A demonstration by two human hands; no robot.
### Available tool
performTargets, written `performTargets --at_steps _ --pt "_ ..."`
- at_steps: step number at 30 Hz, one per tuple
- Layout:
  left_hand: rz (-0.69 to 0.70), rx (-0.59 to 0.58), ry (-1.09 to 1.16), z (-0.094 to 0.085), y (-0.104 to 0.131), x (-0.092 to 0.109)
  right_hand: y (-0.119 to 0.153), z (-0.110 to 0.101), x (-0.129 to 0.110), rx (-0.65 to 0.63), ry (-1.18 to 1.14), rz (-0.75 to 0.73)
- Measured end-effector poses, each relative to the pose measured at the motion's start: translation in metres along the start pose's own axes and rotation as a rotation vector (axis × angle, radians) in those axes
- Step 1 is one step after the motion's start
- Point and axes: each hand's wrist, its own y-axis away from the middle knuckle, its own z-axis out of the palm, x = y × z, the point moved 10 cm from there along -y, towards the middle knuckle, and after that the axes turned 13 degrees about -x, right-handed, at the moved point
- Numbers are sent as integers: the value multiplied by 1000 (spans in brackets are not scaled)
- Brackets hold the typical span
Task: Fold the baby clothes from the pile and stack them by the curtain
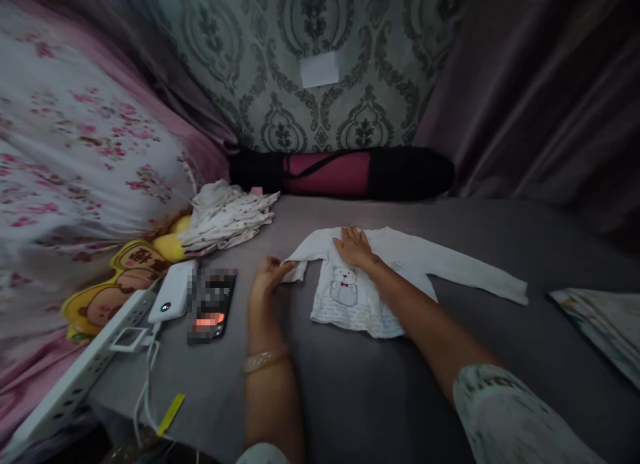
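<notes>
A small white long-sleeved shirt (373, 317) with a bear print lies spread on the grey surface. Its sleeve at the right stretches out straight. My left hand (270, 275) pinches the other sleeve near its cuff, and the cuff end pokes out beyond my fingers. Across the shirt's upper chest, just below the neckline, my right hand (354, 246) rests flat with fingers stretched out. The forearm behind it covers part of the shirt's front.
At the left are a phone (215, 307), a white power bank (173, 291) with a cable, a power strip (75, 377) and a yellow cartoon cushion (107, 301). Crumpled spotted clothing (230, 214) lies behind them. A black-and-pink roll bag (327, 174) lines the wall; folded cloth (600, 321) lies right.
</notes>
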Motion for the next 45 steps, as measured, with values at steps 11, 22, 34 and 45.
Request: performTargets --at_steps 11,22,34,45 --pt "95 446 -392 -35 29 54 2 -1 -1 168 54 1" --pt "-259 552 -212 -56 26 -8 3 -4 -2 194 71 -1" --pt "-302 412 -260 -43 2 -14 4 -7 -3 230 69 -2" --pt "-221 443 -373 -54 -4 -4 5 -7 -4 226 74 -14"
